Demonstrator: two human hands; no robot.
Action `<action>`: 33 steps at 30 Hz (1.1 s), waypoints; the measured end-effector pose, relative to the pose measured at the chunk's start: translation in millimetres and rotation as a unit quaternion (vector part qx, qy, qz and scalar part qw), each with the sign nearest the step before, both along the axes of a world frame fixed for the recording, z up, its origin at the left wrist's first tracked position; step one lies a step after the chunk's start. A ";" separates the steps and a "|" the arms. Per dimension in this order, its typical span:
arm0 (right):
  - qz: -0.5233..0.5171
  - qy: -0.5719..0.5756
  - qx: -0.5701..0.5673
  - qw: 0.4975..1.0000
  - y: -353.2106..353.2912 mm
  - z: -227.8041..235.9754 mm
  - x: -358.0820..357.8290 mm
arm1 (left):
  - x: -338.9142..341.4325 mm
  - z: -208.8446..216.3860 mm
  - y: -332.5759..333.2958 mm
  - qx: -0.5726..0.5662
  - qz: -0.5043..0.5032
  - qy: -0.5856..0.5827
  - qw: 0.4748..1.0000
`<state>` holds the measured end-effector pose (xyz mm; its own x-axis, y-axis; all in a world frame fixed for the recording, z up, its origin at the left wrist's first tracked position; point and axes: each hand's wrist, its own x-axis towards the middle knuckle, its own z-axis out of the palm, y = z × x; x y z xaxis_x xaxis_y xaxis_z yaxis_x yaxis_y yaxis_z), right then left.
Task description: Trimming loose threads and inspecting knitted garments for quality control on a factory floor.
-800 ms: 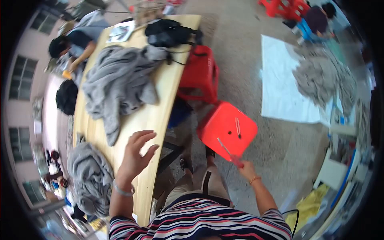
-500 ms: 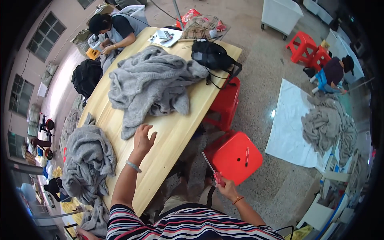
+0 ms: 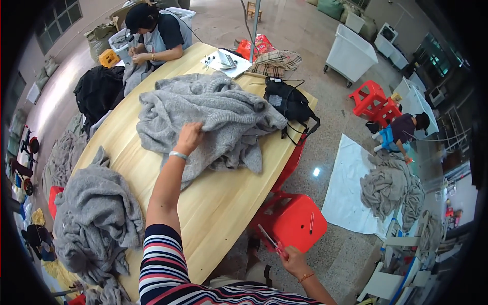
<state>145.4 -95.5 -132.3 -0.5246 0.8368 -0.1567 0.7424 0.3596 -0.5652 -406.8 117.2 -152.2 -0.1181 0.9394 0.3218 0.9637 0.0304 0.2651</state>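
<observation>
My left hand (image 3: 191, 138) reaches over the table, its fingers closed on the near edge of a grey knitted garment (image 3: 213, 101) in a crumpled heap. Lower right, my right hand (image 3: 296, 262) grips a red-handled tool (image 3: 279, 248) with a long, slim metal end. Its tip points up and left, beside a red plastic stool (image 3: 292, 223). On that stool lies a thin tool with a dark end (image 3: 311, 223). A second grey knit heap (image 3: 101, 213) rests on the table's left side, partly hanging over the edge.
The pale wooden table (image 3: 213, 218) runs diagonally. A black bag (image 3: 292, 104), papers with a calculator (image 3: 227, 61) and plaid cloth (image 3: 274, 62) sit at its far end. A co-worker (image 3: 157, 38) handles grey cloth there. Another person (image 3: 404, 132) bends by knitwear on a white sheet (image 3: 340, 183).
My left hand has moved forward from open above the table to grasping the garment, whose near part is pulled up. My right hand still holds the red-handled tool. The view has shifted.
</observation>
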 end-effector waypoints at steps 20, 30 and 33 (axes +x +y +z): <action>0.027 -0.050 -0.028 0.998 93.1 67.1 -149.5 | 89.8 -81.3 -102.0 -0.220 -0.048 -0.914 0.337; 0.091 -0.101 -0.136 0.981 108.9 60.3 -127.7 | 99.1 -107.6 -111.0 -0.053 0.149 -0.890 0.427; 0.073 -0.028 -0.106 0.991 106.7 39.0 -115.6 | 117.0 -122.0 -135.7 -0.042 0.032 -0.692 0.720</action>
